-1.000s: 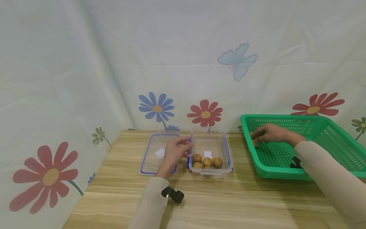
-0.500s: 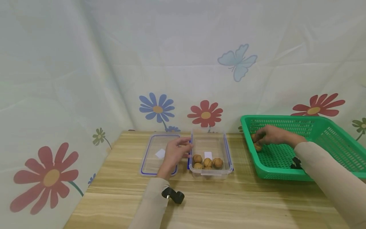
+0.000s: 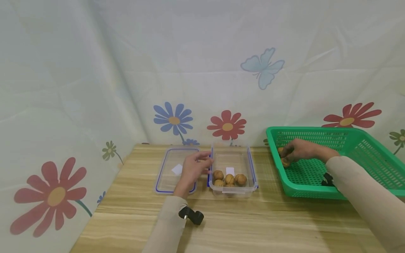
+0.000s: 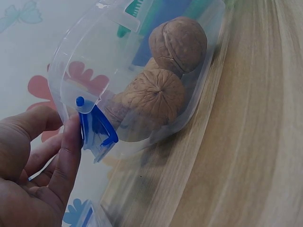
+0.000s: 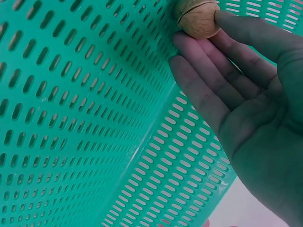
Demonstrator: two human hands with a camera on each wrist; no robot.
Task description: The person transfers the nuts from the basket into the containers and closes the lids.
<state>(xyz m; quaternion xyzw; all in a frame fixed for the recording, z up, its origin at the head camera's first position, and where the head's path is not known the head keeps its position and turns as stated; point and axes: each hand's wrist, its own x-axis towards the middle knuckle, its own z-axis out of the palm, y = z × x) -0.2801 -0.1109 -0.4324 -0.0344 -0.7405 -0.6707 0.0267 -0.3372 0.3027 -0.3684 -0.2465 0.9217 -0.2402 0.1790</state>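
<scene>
My left hand (image 3: 193, 168) rests at the left side of a clear plastic box (image 3: 232, 158), its fingers touching the rim beside a blue latch (image 4: 98, 130). Several walnuts (image 3: 240, 179) lie at the near end of the box, and two show large through its wall in the left wrist view. My right hand (image 3: 299, 149) reaches into a green basket (image 3: 319, 191) along its left wall. Between thumb and fingertips it pinches a walnut (image 5: 199, 19). In the head view, walnuts (image 3: 285, 162) show partly beside those fingers.
A clear lid (image 3: 164, 175) with a blue seal lies left of the box, partly behind my left hand. A white paper piece (image 3: 230, 171) shows in the box, another (image 3: 177, 169) at the lid. The wooden table (image 3: 253, 225) meets a flowered cloth (image 3: 196, 84) behind.
A walnut under my right hand has shifted slightly toward the near side of the basket and shows more. My right hand has barely moved. My left hand and the box stay put.
</scene>
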